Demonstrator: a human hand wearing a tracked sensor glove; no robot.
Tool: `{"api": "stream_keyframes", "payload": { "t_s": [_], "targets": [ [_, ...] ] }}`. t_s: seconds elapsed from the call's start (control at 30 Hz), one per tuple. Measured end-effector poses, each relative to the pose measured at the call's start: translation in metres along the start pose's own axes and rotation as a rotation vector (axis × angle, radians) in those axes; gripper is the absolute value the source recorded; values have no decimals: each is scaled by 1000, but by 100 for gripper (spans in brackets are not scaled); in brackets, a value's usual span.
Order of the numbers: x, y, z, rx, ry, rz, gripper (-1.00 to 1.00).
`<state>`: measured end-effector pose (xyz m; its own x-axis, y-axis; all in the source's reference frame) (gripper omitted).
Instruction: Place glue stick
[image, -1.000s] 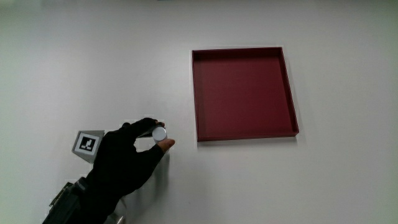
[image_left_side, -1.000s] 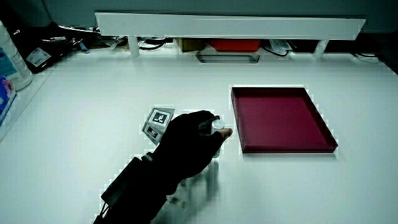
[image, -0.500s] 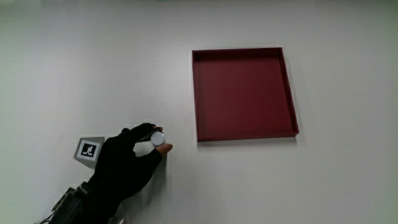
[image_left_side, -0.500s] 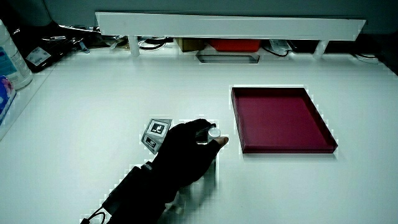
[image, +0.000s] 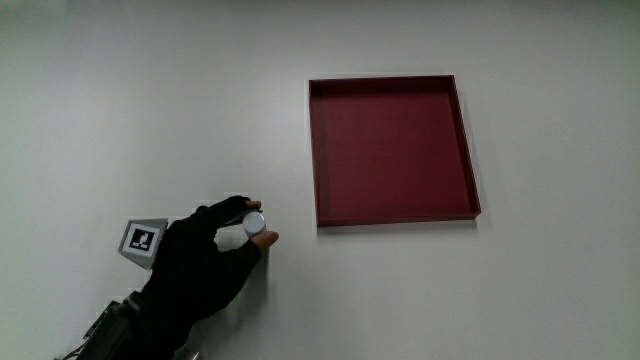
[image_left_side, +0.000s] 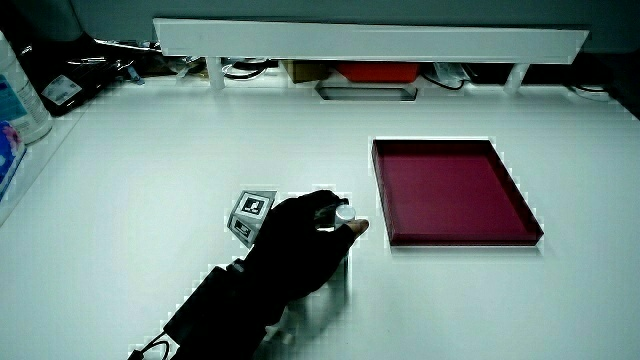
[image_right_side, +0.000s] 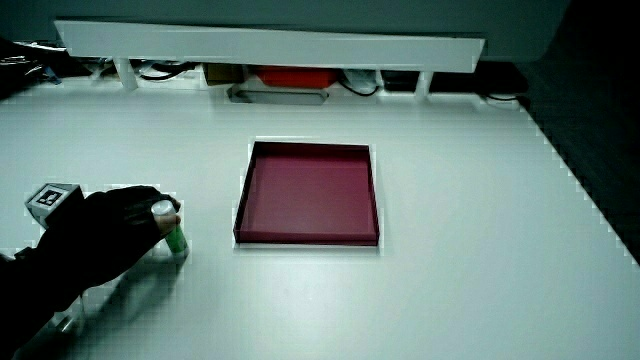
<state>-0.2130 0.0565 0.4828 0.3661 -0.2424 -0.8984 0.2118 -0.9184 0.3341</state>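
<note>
Pinching the glue stick (image: 253, 222) by its white cap with the thumb and fingertips of the hand (image: 205, 268), the patterned cube (image: 143, 240) sitting on the glove's back. Holding it upright, green body down, on or just above the surface (image: 120, 100), as seen in a side view at the glue stick (image_right_side: 172, 233). Keeping it just beside the red tray (image: 395, 221), off that tray's corner nearest the person, not inside it.

Judging the step: setting down, nearly done. Next, probably calling for loosening the fingers and lifting straight off without tipping the stick.

Comparing with a second ago: sitting slightly nearer to the person's edge and lower; hardly changing over the last half second.
</note>
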Motion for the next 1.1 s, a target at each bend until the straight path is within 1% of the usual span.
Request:
{"api": "stream_keyframes", "payload": {
  "t_s": [0.03, 0.07, 0.1, 0.13, 0.17, 0.2, 0.23, 0.27, 0.3, 0.33, 0.37, 0.4, 0.43, 0.47, 0.5, 0.53, 0.57, 0.6, 0.63, 0.87, 0.93, 0.97, 1.0, 1.07, 1.1],
  "targets": [
    [-1, 0, 1, -1, 17, 19, -39],
    [-4, 0, 1, 0, 43, 12, -43],
    [-2, -1, 1, 1, 7, 24, -48],
    [-4, -1, 2, 4, 14, -1, -52],
    [-3, -1, 2, 5, 1, -8, -57],
    [-4, -2, 3, 5, 5, -5, -61],
    [0, -3, 4, 7, -26, 4, -65],
    [-3, -3, 8, 0, 18, 27, -70],
    [0, -3, 11, -6, 4, 5, -74],
    [4, -4, 15, -19, -15, -1, -78],
    [5, -2, 20, -43, -5, -35, -83],
    [9, 0, 23, -82, -45, -60, -87],
    [9, 3, 29, -116, -3, -66, -91],
    [13, 5, 34, -144, -7, -47, -96],
    [14, 8, 41, -159, -10, -75, -100],
    [18, 10, 46, -177, -72, -81, -100],
    [16, 14, 55, -188, -36, -97, -100],
    [20, 17, 61, -199, -48, -88, -100],
    [22, 19, 67, -207, -45, -93, -100],
    [32, 41, 98, -276, 23, -72, -100],
    [35, 46, 104, -272, 39, -58, -100],
    [35, 50, 107, -271, 69, -56, -100],
    [36, 52, 109, -280, 74, -34, -100],
    [37, 57, 113, -285, 76, -20, -100],
    [38, 58, 114, -288, 63, -21, -100]
  ]
}}
